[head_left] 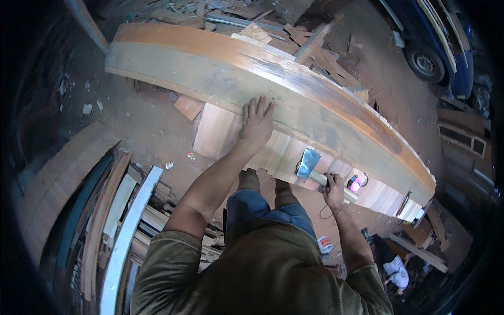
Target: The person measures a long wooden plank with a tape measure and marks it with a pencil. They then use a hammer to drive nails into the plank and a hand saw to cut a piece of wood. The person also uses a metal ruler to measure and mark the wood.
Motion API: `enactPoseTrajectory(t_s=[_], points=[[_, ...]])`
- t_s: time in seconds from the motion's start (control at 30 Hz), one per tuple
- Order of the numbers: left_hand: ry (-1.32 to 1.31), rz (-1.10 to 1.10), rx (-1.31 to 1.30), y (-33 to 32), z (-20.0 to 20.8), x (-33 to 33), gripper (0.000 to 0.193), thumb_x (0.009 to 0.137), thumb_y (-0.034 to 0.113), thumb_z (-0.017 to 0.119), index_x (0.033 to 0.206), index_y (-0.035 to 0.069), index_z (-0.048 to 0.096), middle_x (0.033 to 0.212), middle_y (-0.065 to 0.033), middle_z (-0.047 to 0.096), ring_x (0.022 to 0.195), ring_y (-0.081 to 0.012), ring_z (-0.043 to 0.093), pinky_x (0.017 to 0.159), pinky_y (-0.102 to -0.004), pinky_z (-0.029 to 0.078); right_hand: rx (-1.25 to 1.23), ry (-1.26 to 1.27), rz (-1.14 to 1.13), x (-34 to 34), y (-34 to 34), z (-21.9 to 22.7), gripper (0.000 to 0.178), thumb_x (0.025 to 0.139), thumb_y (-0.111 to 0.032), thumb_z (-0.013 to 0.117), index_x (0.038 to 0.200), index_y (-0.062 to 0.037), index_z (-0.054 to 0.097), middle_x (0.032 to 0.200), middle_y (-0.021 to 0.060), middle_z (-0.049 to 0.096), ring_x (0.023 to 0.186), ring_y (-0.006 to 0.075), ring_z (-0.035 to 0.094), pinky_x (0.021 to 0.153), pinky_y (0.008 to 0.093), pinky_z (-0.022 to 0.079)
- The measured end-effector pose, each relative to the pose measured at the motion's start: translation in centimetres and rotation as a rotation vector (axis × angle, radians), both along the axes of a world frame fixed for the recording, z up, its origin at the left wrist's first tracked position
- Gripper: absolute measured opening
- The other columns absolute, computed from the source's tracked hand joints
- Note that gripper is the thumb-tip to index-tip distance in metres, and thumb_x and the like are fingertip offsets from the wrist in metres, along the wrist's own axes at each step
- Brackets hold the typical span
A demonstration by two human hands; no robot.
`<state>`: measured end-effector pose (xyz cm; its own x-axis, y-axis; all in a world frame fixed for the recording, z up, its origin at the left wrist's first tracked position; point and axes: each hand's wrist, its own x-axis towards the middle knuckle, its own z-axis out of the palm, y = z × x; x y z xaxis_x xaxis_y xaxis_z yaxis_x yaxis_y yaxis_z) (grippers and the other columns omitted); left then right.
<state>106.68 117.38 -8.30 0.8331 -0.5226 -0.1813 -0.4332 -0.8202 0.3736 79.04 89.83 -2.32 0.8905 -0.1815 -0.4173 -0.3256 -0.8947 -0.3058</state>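
A long wooden board [231,89], greyish-tan with an orange-brown far edge, spans the view from upper left to lower right. My left hand [257,123] lies on its near side with the fingers stretched out. A hatchet [308,163] with a broad, shiny metal head is in my right hand [333,191], its fingers wrapped round the pale wooden handle. The hatchet head is over a pale planked surface [278,152] along the board's near side. Beside my right hand sits a small pink-and-black object [355,183], its kind unclear.
Timber offcuts [315,44] are heaped beyond the board. At the lower left, several long planks [128,236] stand or lie close together. A blue vehicle with a dark wheel [424,64] is at the upper right. A white container [325,244] stands near my right side.
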Motion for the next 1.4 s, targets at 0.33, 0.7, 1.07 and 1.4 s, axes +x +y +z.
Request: enactPoseTrajectory(t_s=[0.33,0.7,1.07,1.4], points=[[0.051,-0.067,0.070,-0.6,1.2,1.0,0.065,0.088,0.023,0.060,0.147,0.005,0.040,0.153,-0.0252,0.028,0.138,-0.0471,0.027,0.116,-0.0572,0.021,-0.012,0.031,0.035,5.0,1.5,0.8,0.055,0.073,-0.021,0.078,0.123,-0.0052,0.062,0.119,0.0189,0.055,0.112,0.0373,0.053,0.097,0.0457,0.044],[0.204,-0.046,0.276,-3.3,2.7,2.0,0.083,0.084,0.035,0.072,0.151,0.010,0.032,0.155,-0.0229,0.024,0.141,-0.0433,0.023,0.117,-0.0573,0.020,0.182,0.088,-0.098,8.0,1.1,0.6,0.048,0.079,-0.028,0.075,0.119,-0.0042,0.062,0.119,0.0189,0.058,0.112,0.0374,0.056,0.096,0.0449,0.046],[0.118,-0.500,0.178,-12.0,4.0,3.1,0.111,0.064,0.039,0.088,0.153,0.013,0.028,0.155,-0.0219,0.025,0.145,-0.0420,0.021,0.117,-0.0573,0.021,0.134,0.294,0.080,4.8,0.4,-1.2,0.056,0.080,-0.034,0.073,0.127,-0.0071,0.057,0.128,0.0200,0.055,0.125,0.0349,0.050,0.108,0.0440,0.040],[0.117,-0.438,0.193,-13.4,5.4,4.1,0.118,0.051,0.039,0.094,0.146,0.003,0.032,0.140,-0.0153,0.041,0.133,-0.0338,0.037,0.111,-0.0468,0.030,0.324,0.038,-0.471,2.9,4.5,4.1,0.046,0.079,-0.025,0.074,0.116,-0.0018,0.062,0.105,0.0211,0.066,0.098,0.0341,0.066,0.083,0.0448,0.052]])
